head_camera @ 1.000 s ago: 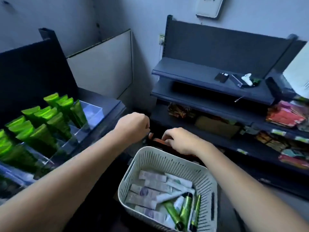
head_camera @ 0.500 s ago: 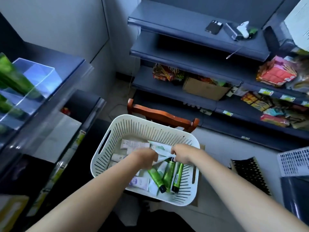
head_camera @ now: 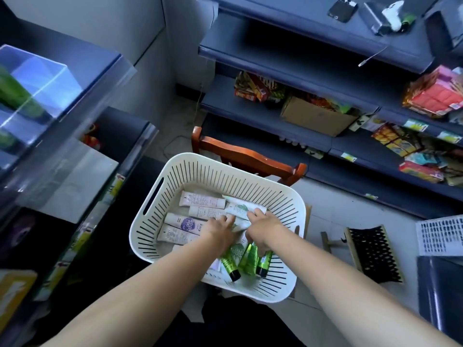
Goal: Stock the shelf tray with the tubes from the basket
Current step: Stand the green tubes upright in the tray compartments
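A white slotted basket (head_camera: 175,171) stands on a chair below me. It holds several pale tubes (head_camera: 200,202) on its left side and three green tubes (head_camera: 248,259) with black caps near its front. Both hands are inside it. My left hand (head_camera: 220,229) lies with its fingers spread on the pale tubes. My right hand (head_camera: 263,225) grips a white tube with a green leaf print (head_camera: 238,209) between fingers and thumb. The clear shelf tray (head_camera: 50,76) is at the upper left, blurred, with green tubes (head_camera: 12,93) standing in it.
A wooden chair back (head_camera: 245,156) rises just behind the basket. Dark shelves at the right carry snack packs, a cardboard box (head_camera: 313,116) and a phone (head_camera: 342,8). A black brush (head_camera: 373,254) and a second white basket (head_camera: 441,234) lie on the floor at the right.
My view has dropped from the shelf tray down to the basket. Both hands moved from the basket's far rim down into it and onto the tubes.
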